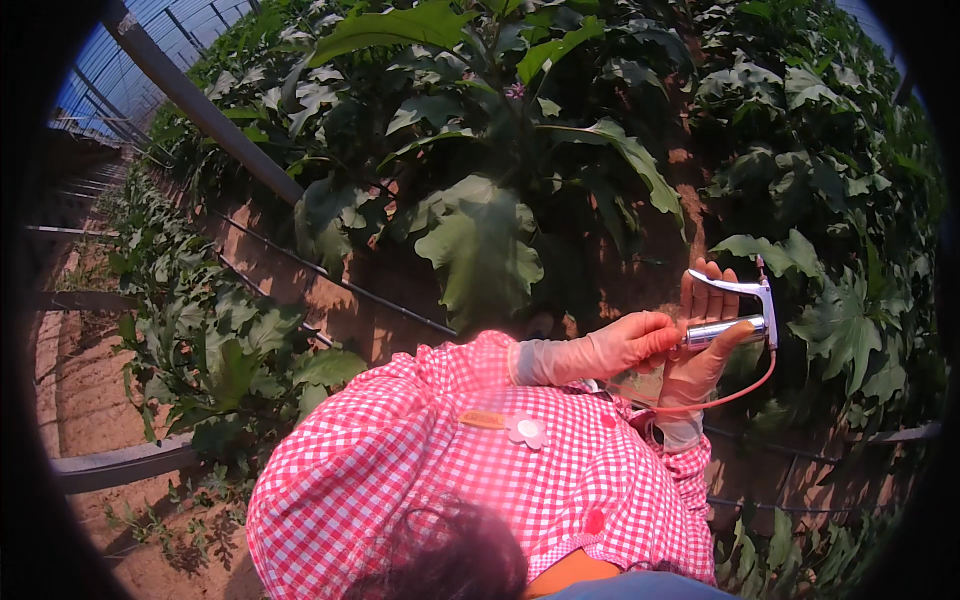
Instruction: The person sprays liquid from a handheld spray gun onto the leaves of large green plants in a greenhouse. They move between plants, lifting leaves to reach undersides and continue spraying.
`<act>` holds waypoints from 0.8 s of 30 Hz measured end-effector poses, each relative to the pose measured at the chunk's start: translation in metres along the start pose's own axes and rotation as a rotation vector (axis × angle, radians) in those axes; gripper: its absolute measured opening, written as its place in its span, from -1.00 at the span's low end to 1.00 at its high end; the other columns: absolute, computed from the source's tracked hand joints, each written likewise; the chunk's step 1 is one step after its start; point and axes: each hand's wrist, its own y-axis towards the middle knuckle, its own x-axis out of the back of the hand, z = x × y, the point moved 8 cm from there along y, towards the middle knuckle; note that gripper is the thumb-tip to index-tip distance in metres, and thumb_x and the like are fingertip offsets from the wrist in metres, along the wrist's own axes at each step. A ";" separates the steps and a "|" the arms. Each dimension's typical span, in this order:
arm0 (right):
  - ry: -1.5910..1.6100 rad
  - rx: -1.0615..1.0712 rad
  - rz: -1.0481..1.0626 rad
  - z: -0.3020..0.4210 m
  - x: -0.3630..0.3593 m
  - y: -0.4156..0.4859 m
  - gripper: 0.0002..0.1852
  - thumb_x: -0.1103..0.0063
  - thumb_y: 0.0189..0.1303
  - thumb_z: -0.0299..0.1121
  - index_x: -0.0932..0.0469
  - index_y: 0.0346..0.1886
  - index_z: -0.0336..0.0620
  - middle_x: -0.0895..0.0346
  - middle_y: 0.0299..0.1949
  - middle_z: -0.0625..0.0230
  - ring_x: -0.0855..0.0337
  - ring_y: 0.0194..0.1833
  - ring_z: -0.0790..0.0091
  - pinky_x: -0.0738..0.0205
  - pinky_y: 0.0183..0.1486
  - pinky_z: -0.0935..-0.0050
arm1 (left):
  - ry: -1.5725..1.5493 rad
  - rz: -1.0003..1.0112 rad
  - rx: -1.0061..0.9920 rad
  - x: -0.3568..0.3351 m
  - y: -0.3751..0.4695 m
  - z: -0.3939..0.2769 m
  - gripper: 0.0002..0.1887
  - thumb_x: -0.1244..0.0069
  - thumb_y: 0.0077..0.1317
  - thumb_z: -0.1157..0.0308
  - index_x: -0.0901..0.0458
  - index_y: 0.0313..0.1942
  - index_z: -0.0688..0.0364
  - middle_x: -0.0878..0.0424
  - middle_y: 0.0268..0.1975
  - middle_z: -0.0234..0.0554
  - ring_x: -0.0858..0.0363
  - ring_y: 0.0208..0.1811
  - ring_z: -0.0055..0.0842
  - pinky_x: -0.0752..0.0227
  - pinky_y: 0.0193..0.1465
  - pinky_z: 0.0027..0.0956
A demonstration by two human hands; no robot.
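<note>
In my right hand (701,337), palm up with the fingers extended, lies a chrome continuous syringe (769,307). My thumb rests over its metal barrel, and the curved lever handle crosses in front of my fingers. A small nozzle points away from me at its far end. My left hand (637,337) pinches the barrel's left end, its fingertips touching my right palm. From the syringe's near end a thin red tube (739,406) loops back towards my waist. Both hands wear thin translucent gloves.
Broad-leaved eggplants (480,240) with a purple flower (515,91) grow ahead and to the right. Black drip hoses (337,281) cross the soil. A slanting post (202,105) stands at the upper left, under greenhouse film (142,52). A grey rail (124,461) runs at lower left.
</note>
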 end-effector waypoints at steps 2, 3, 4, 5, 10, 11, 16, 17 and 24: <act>0.081 -0.038 0.028 -0.008 0.002 0.004 -0.16 0.01 0.31 0.27 -0.24 0.40 -0.25 -0.36 0.34 0.15 -0.31 0.42 0.17 -0.13 0.54 0.17 | 0.478 -0.132 -0.364 0.009 -0.001 -0.031 -0.70 -0.12 0.41 0.13 -0.60 -0.17 0.20 -0.61 -0.41 -0.28 -0.56 -0.41 -0.52 -0.41 -0.35 -0.45; 0.094 -0.056 0.033 -0.013 0.002 0.006 -0.18 0.02 0.32 0.26 -0.25 0.40 -0.24 -0.37 0.35 0.15 -0.31 0.42 0.17 -0.12 0.54 0.16 | 0.844 -0.207 -0.569 0.008 -0.007 -0.048 -0.70 -0.18 0.35 0.15 -0.61 -0.20 0.22 -0.66 -0.38 -0.17 -0.64 -0.38 -0.40 -0.47 -0.32 -0.37; 0.130 -0.094 0.020 -0.021 0.003 0.009 -0.19 0.03 0.33 0.26 -0.26 0.40 -0.23 -0.37 0.34 0.14 -0.31 0.42 0.17 -0.12 0.54 0.15 | 0.985 -0.226 -0.557 0.014 -0.005 -0.049 -0.68 -0.22 0.29 0.14 -0.61 -0.22 0.23 -0.67 -0.36 -0.11 -0.66 -0.35 -0.31 -0.50 -0.28 -0.30; 0.152 -0.129 0.004 -0.029 0.003 0.012 -0.19 0.04 0.34 0.26 -0.26 0.39 -0.23 -0.37 0.34 0.14 -0.30 0.43 0.16 -0.11 0.55 0.15 | 1.115 -0.263 -0.502 0.022 -0.004 -0.049 -0.66 -0.26 0.23 0.13 -0.62 -0.24 0.24 -0.68 -0.34 -0.05 -0.69 -0.31 -0.21 -0.54 -0.25 -0.24; 0.202 -0.317 -0.117 -0.074 -0.005 0.039 -0.22 -0.03 0.36 0.21 -0.26 0.36 -0.28 -0.38 0.29 0.11 -0.35 0.39 0.15 -0.12 0.54 0.14 | 1.597 -0.391 -0.802 0.037 -0.009 -0.083 -0.66 -0.31 0.06 0.12 -0.64 -0.30 0.14 -0.57 -0.49 -0.30 -0.59 -0.46 -0.34 -0.44 -0.40 -0.29; 0.218 -0.357 -0.175 -0.083 -0.005 0.047 -0.21 -0.05 0.36 0.20 -0.25 0.36 -0.31 -0.38 0.29 0.07 -0.36 0.38 0.14 -0.13 0.54 0.14 | 1.634 -0.414 -0.793 0.043 -0.006 -0.089 -0.66 -0.31 0.05 0.12 -0.64 -0.30 0.15 -0.57 -0.49 -0.30 -0.59 -0.46 -0.34 -0.44 -0.40 -0.29; 0.219 -0.479 -0.178 -0.126 -0.026 0.090 -0.25 -0.08 0.40 0.09 -0.22 0.38 -0.35 -0.38 0.29 0.06 -0.36 0.39 0.12 -0.12 0.54 0.14 | 1.528 -0.434 -0.700 0.094 0.012 -0.125 -0.65 -0.35 0.06 0.14 -0.65 -0.30 0.18 -0.62 -0.44 -0.27 -0.63 -0.43 -0.32 -0.46 -0.41 -0.30; 0.216 -0.509 -0.146 -0.135 -0.032 0.100 -0.29 -0.09 0.43 0.04 -0.22 0.39 -0.34 -0.40 0.27 0.05 -0.36 0.39 0.11 -0.11 0.54 0.14 | 1.453 -0.417 -0.674 0.110 0.014 -0.131 -0.64 -0.36 0.06 0.14 -0.65 -0.29 0.18 -0.63 -0.44 -0.26 -0.63 -0.43 -0.32 -0.46 -0.42 -0.30; 0.171 -0.673 0.322 -0.195 -0.092 0.162 -0.30 -0.16 0.12 -0.50 -0.26 0.41 -0.32 -0.50 0.20 -0.01 -0.45 0.33 -0.01 -0.22 0.46 0.06 | 0.642 -1.134 -0.438 0.363 -0.015 -0.193 -0.37 -0.36 0.20 0.31 -0.43 0.22 0.21 -0.61 -0.05 -0.19 -0.58 -0.13 -0.57 -0.58 -0.14 -0.43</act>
